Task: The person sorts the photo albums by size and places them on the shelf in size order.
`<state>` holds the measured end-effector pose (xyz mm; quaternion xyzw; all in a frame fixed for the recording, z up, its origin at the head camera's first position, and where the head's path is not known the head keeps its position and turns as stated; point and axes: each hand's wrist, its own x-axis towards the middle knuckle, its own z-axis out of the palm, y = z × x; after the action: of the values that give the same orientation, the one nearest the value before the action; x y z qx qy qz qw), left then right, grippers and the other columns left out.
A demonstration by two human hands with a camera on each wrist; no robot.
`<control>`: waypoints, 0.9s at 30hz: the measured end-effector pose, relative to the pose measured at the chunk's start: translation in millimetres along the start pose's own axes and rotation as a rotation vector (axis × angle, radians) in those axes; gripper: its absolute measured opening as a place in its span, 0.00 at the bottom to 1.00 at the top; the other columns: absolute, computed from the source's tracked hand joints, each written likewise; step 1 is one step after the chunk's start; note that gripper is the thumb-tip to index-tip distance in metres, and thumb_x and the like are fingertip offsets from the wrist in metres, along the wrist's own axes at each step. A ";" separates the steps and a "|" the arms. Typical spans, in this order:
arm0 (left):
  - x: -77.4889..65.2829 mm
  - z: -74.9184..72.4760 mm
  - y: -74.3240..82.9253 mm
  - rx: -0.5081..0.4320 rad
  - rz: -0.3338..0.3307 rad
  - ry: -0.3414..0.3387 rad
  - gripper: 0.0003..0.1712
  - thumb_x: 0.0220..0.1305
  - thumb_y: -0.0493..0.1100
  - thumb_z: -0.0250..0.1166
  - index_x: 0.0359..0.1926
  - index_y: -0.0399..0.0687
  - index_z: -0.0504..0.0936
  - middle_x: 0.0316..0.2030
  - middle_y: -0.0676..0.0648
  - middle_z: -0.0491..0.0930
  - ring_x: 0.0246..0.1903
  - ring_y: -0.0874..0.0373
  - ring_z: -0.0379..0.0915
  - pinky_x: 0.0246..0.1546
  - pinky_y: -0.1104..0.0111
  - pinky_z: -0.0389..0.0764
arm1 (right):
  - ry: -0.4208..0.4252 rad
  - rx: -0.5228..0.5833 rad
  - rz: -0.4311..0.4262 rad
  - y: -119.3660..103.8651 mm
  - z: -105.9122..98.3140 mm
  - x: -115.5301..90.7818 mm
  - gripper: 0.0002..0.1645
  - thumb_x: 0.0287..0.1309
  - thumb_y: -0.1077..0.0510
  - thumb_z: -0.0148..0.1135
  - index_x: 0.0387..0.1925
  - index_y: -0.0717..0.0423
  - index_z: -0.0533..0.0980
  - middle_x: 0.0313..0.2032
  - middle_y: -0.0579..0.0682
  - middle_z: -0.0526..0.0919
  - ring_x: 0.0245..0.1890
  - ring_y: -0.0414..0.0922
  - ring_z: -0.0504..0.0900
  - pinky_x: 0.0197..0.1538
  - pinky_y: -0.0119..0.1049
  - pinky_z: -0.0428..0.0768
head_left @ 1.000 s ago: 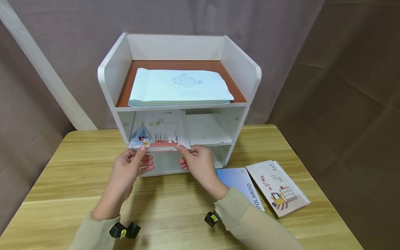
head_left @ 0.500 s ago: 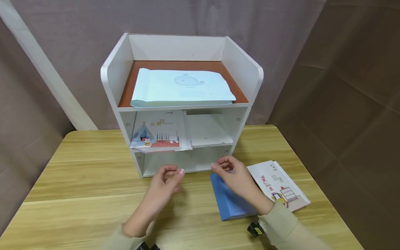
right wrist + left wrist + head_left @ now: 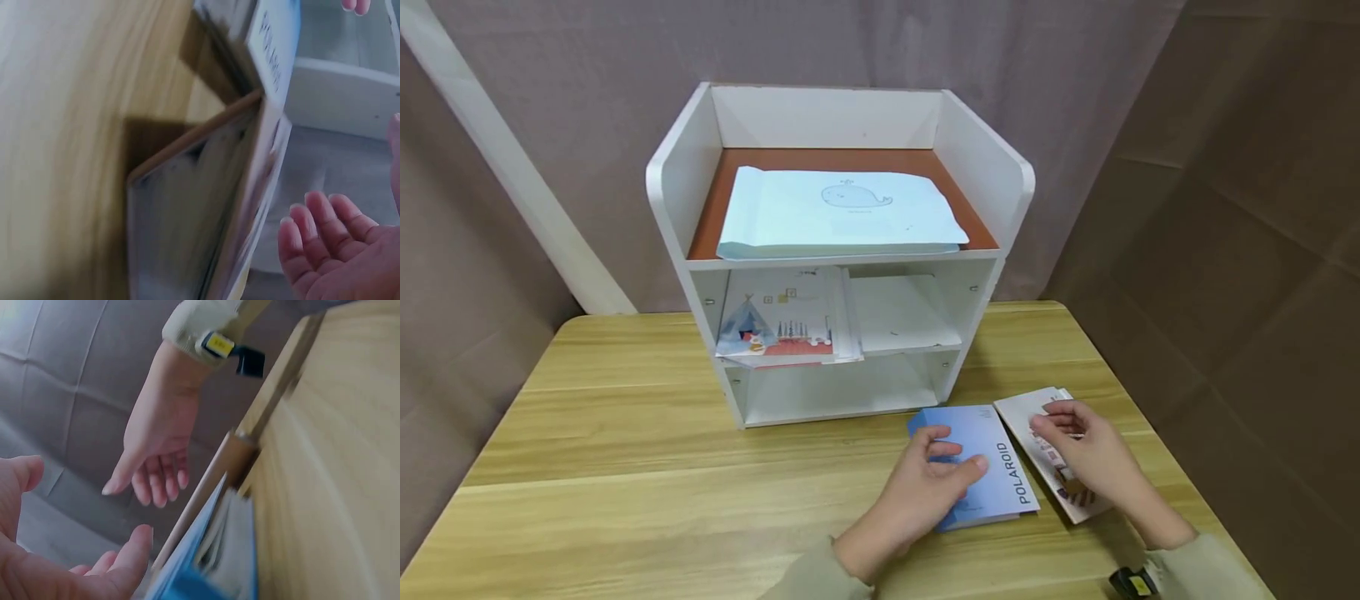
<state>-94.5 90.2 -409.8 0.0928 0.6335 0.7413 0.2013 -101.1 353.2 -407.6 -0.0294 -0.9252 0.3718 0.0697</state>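
My left hand is over the blue photo album lettered POLAROID, its fingers relaxed and bent, holding nothing. To its right, my right hand hovers over a pale album with a room drawing, part of which it hides. In the right wrist view the loose fingers of the right hand stand apart from the pale album's cover. The left wrist view has the left hand's fingertips beside the blue album. Both albums lie on the table, corners close together.
A white shelf unit stands at the table's back. On its brown top lies a pale blue whale-print album. The middle shelf holds a tent-print album at left, jutting slightly past the edge. Wooden table extends left.
Both hands let go of the tent-print album, leaving it on the middle shelf. They moved right and toward the front, the left to the blue album, the right to the pale one.
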 end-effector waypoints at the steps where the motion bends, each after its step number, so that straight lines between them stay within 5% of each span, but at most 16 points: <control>1: 0.8 7.2 -0.6 -0.003 -0.013 0.007 0.38 0.56 0.50 0.72 0.63 0.44 0.66 0.51 0.43 0.74 0.43 0.56 0.78 0.38 0.64 0.82 | 0.010 -0.006 0.008 3.8 -1.9 -0.2 0.32 0.63 0.42 0.61 0.54 0.65 0.72 0.42 0.56 0.81 0.42 0.49 0.79 0.38 0.30 0.80; 6: 4.8 38.1 -5.7 0.022 -0.067 0.031 0.40 0.52 0.51 0.75 0.63 0.49 0.66 0.52 0.48 0.74 0.47 0.55 0.75 0.42 0.63 0.80 | 0.060 -0.072 0.035 18.3 -7.2 -0.9 0.35 0.62 0.41 0.62 0.54 0.68 0.71 0.44 0.60 0.80 0.43 0.52 0.79 0.39 0.27 0.77; 11: 7.9 58.1 -12.8 0.043 -0.110 0.024 0.42 0.51 0.50 0.76 0.64 0.48 0.66 0.52 0.50 0.73 0.49 0.52 0.74 0.45 0.60 0.80 | 0.046 -0.112 0.073 27.6 -10.8 -2.0 0.43 0.62 0.38 0.60 0.60 0.71 0.65 0.51 0.68 0.75 0.50 0.61 0.75 0.50 0.48 0.77; 17: 11.3 71.3 -23.0 0.011 -0.149 -0.006 0.44 0.51 0.48 0.76 0.66 0.46 0.64 0.53 0.46 0.72 0.50 0.50 0.73 0.46 0.58 0.80 | 0.014 -0.140 0.134 35.5 -14.2 -0.9 0.54 0.60 0.33 0.59 0.65 0.74 0.57 0.57 0.75 0.67 0.57 0.70 0.66 0.54 0.65 0.67; 27: 18.7 80.6 -28.5 -0.151 -0.245 -0.031 0.42 0.55 0.42 0.74 0.66 0.38 0.63 0.57 0.37 0.70 0.43 0.43 0.77 0.43 0.51 0.82 | -0.059 -0.173 0.189 45.5 -17.6 1.5 0.59 0.59 0.31 0.58 0.66 0.78 0.53 0.57 0.80 0.63 0.53 0.70 0.68 0.50 0.62 0.72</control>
<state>-74.6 173.9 -425.3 0.0110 0.5795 0.7551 0.3063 -99.8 398.2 -426.4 -0.1116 -0.9486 0.2962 0.0043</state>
